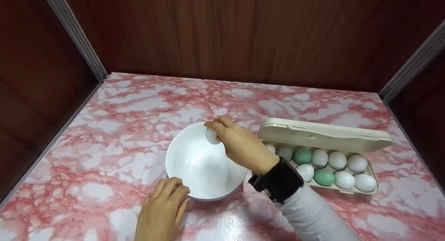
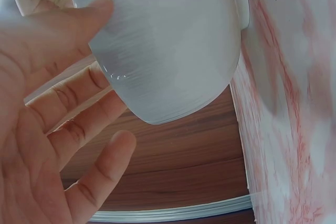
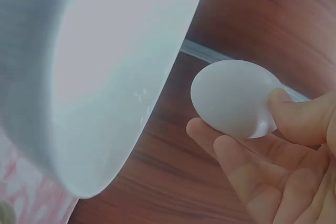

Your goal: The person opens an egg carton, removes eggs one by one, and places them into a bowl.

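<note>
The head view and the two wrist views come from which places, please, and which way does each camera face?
Head: worn on the person's head, facing forward and down at the white bowl and egg carton; left hand, right hand and right sleeve show.
Left wrist: worn there, facing the bowl's outside; the left hand shows close up.
Right wrist: worn there, facing the bowl and a held white egg; the right hand shows.
Shared: head and right wrist both show that egg.

No readable text, label, brand, number or sign in any of the 3 views, whether on the white bowl (image 1: pixel 205 161), the open egg carton (image 1: pixel 323 131) at its 3 o'clock, or the black wristband (image 1: pixel 284 180).
</note>
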Tool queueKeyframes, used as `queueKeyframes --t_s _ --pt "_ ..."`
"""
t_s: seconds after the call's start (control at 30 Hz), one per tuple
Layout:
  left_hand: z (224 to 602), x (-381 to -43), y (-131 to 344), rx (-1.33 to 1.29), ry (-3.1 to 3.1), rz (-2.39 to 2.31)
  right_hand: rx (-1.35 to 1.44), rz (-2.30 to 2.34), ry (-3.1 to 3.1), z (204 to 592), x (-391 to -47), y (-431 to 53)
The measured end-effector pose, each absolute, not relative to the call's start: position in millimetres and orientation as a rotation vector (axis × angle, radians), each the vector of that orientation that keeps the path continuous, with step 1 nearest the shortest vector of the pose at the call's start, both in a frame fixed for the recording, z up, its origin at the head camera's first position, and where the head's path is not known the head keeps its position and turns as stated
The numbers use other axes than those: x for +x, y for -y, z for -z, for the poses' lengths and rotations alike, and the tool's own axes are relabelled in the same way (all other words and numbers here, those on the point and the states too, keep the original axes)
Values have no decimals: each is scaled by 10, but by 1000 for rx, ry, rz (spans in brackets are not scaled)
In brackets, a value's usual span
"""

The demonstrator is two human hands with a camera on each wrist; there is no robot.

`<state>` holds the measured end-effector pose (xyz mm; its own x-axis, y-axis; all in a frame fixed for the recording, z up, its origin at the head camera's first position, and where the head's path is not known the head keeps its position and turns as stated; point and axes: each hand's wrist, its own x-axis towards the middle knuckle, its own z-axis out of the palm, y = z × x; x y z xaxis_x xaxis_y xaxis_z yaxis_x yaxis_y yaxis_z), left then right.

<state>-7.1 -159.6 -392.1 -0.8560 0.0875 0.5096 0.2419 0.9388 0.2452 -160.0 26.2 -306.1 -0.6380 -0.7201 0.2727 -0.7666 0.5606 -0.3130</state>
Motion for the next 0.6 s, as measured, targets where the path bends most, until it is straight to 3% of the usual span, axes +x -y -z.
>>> queueKeyframes --t_s 0.6 --pt "3958 -102 1626 -274 2537 405 1362 -613 2823 3118 -1854 139"
